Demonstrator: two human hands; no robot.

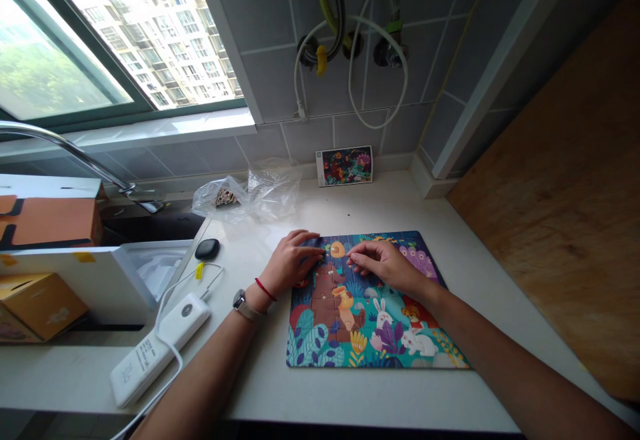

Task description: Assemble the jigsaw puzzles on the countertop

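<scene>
A colourful jigsaw puzzle [367, 317] with a bear, rabbits and plants lies flat on the white counter, its pieces joined. My left hand [295, 260] rests at the puzzle's upper left edge, fingers spread a little, with nothing visible in them. Over the upper middle of the puzzle is my right hand [377, 261], thumb and fingertips pinched together beside the orange round shape. Whatever those fingertips hold, if anything, is too small to make out. A picture card [345, 166] showing a similar scene leans against the tiled wall behind.
Clear plastic bags [273, 190] lie by the wall. At the left are a white power bank [160, 350] with a cable, a black oval object [207, 249], boxes [53, 221] and a sink with a faucet [87, 157]. A wooden panel [560, 207] stands at the right.
</scene>
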